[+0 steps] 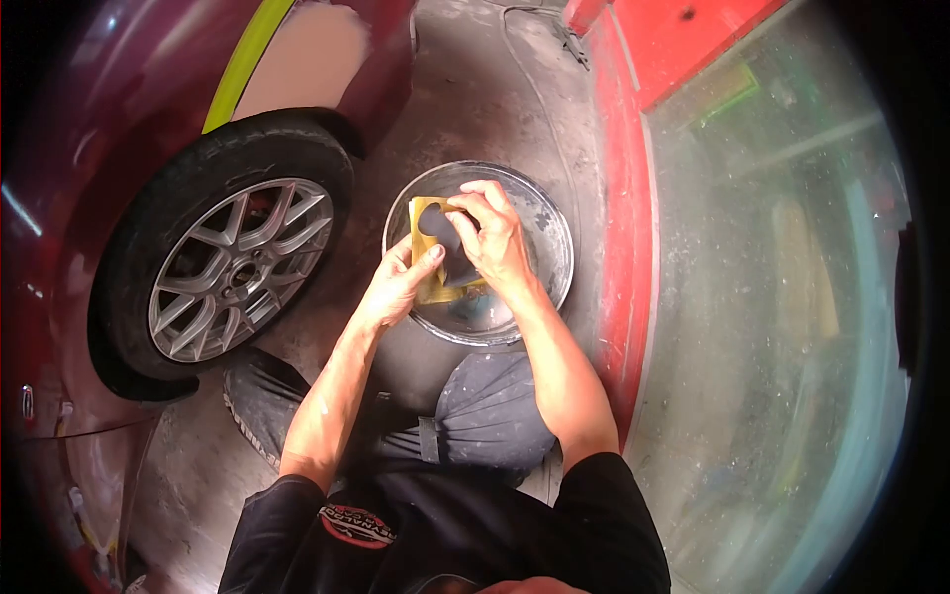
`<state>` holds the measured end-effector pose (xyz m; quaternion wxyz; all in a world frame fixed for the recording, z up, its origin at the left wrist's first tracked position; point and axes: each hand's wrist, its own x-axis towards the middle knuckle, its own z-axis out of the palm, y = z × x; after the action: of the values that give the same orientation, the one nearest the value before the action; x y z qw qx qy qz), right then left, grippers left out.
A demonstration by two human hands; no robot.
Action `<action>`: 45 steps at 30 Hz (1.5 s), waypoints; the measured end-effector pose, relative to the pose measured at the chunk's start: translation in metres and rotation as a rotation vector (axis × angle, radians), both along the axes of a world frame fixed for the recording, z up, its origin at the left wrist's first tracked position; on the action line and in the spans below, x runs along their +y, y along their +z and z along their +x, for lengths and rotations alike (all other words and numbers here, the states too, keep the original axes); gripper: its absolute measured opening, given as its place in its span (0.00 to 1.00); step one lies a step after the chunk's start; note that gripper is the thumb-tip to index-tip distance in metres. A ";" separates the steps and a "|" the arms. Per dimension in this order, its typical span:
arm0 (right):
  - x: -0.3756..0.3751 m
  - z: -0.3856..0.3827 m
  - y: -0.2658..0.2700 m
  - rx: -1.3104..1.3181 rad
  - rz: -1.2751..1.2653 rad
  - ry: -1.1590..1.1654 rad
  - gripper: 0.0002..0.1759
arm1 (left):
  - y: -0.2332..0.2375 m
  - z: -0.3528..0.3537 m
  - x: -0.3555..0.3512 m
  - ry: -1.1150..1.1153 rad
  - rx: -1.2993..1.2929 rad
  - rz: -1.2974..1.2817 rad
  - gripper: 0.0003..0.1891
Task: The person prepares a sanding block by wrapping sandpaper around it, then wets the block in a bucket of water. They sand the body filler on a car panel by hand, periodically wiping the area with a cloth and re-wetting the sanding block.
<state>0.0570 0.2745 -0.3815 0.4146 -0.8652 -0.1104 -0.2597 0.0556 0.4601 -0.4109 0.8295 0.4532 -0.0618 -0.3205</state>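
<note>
A sheet of sandpaper (458,259), dark grey on one face and yellow on the back, is held up over a round bucket (566,247). My left hand (398,281) grips its left side, the thumb lying on the front. At its upper right edge, my right hand (499,241) pinches the sheet between thumb and fingers. Part of the sheet is hidden behind the right hand. Below it, the bucket seems to hold some liquid.
At left stands a dark red car (59,297) with a silver-spoked wheel (242,272). Its panel has a beige patch (309,59) beside yellow-green tape (245,61). A red frame (629,238) with a dusty clear pane (762,327) borders the right. A cable (542,99) crosses the floor.
</note>
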 end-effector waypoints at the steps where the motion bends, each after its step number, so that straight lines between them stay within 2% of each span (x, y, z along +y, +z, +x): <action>1: 0.001 0.000 0.007 -0.032 0.037 -0.003 0.11 | -0.001 -0.001 0.000 -0.012 0.040 -0.051 0.24; 4: -0.008 0.004 0.005 -0.096 0.059 -0.067 0.07 | -0.014 -0.002 0.001 -0.008 0.130 -0.130 0.20; 6: -0.013 -0.002 0.011 0.018 0.100 -0.175 0.05 | -0.019 -0.003 0.000 0.038 0.210 -0.147 0.20; 8: -0.022 -0.006 0.016 0.085 0.163 -0.302 0.04 | -0.019 -0.004 -0.005 0.151 0.139 -0.103 0.18; 9: -0.027 -0.007 0.019 -0.046 0.087 -0.387 0.05 | -0.020 -0.004 -0.007 0.233 0.112 -0.079 0.18; 11: -0.040 -0.017 0.031 0.085 0.089 -0.493 0.05 | -0.022 -0.004 -0.010 0.403 0.062 -0.037 0.18; 12: -0.040 -0.020 0.040 0.124 0.110 -0.546 0.06 | -0.021 -0.006 -0.011 0.401 0.025 -0.011 0.18; 15: -0.028 -0.016 0.020 0.166 -0.009 -0.499 0.08 | -0.018 -0.014 -0.017 0.371 -0.054 0.053 0.18; 16: -0.012 -0.017 0.021 0.123 -0.081 -0.405 0.09 | -0.019 -0.015 -0.024 0.350 -0.010 0.040 0.18; 18: 0.024 -0.020 0.009 0.135 -0.017 -0.180 0.10 | -0.016 -0.012 -0.034 0.340 0.037 -0.098 0.18; 20: 0.046 -0.031 0.026 0.127 -0.162 -0.062 0.15 | -0.035 -0.002 -0.026 0.347 0.012 -0.201 0.18; 23: 0.048 -0.028 0.018 0.057 0.006 0.088 0.21 | -0.026 0.006 -0.010 0.267 0.011 -0.276 0.19; 26: 0.044 -0.025 0.008 0.214 0.300 0.037 0.23 | -0.012 0.006 0.003 0.206 -0.004 -0.178 0.22; 27: 0.043 -0.026 0.018 0.243 0.335 0.033 0.28 | -0.007 0.005 0.003 0.191 -0.013 -0.169 0.23; 31: 0.035 -0.027 0.026 0.085 -0.031 0.021 0.30 | -0.015 0.011 0.009 0.099 -0.141 -0.097 0.24; 34: 0.033 -0.027 0.034 -0.064 -0.101 -0.068 0.29 | -0.016 0.010 0.008 0.097 -0.159 -0.086 0.24; 38: 0.028 -0.024 0.043 -0.165 -0.220 -0.095 0.16 | -0.012 0.005 0.009 0.082 -0.147 -0.035 0.23; 39: 0.027 -0.025 0.046 -0.144 -0.205 -0.092 0.11 | -0.012 0.005 0.009 0.077 -0.145 -0.044 0.23; 43: 0.014 -0.027 0.056 -0.108 -0.179 0.068 0.08 | -0.006 0.005 0.012 0.062 -0.087 -0.061 0.24; 45: 0.006 -0.031 0.053 0.079 0.001 0.134 0.07 | -0.003 0.007 0.016 0.025 -0.011 -0.036 0.28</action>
<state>0.0260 0.2805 -0.3289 0.4353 -0.8653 -0.1515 -0.1970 0.0627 0.4761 -0.4140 0.8411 0.4407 -0.0667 -0.3064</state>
